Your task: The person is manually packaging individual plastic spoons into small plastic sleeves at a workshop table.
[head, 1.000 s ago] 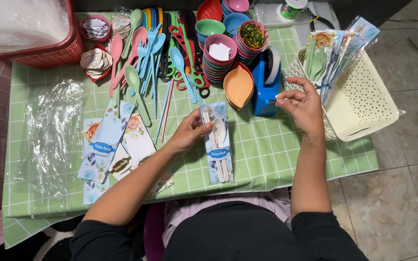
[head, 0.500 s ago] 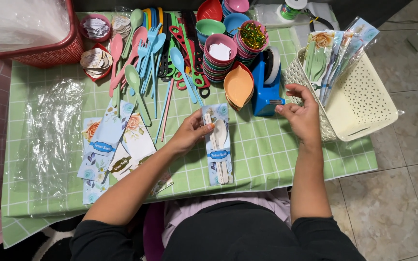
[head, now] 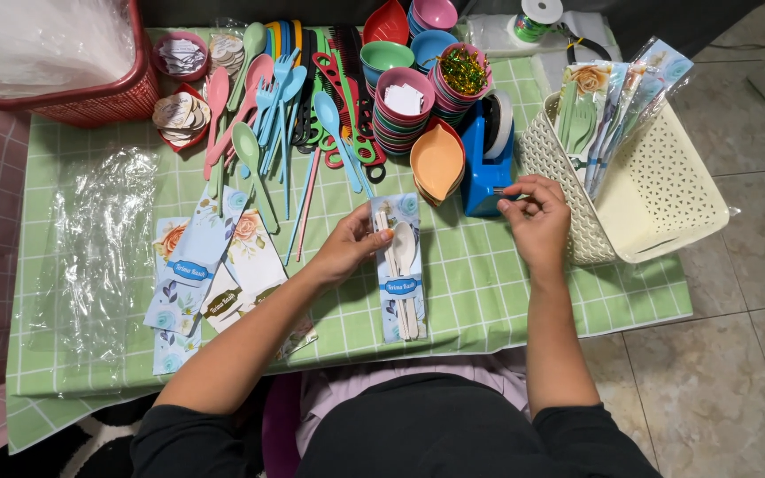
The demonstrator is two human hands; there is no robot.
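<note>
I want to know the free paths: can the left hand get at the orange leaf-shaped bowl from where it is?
Probably yes. The left hand rests on the floral cutlery packet, and only bare green checked tablecloth lies between it and the orange leaf-shaped bowl.

red basket point(head: 90, 93) | stacked bowls point(head: 400, 111) | cream basket point(head: 666, 186) | loose spoons point(head: 250, 142)

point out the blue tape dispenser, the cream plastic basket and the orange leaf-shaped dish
blue tape dispenser point(head: 486, 173): head view, on its blue body
cream plastic basket point(head: 676, 173): head view, on its inner wall
orange leaf-shaped dish point(head: 436, 159): head view, on its middle
</note>
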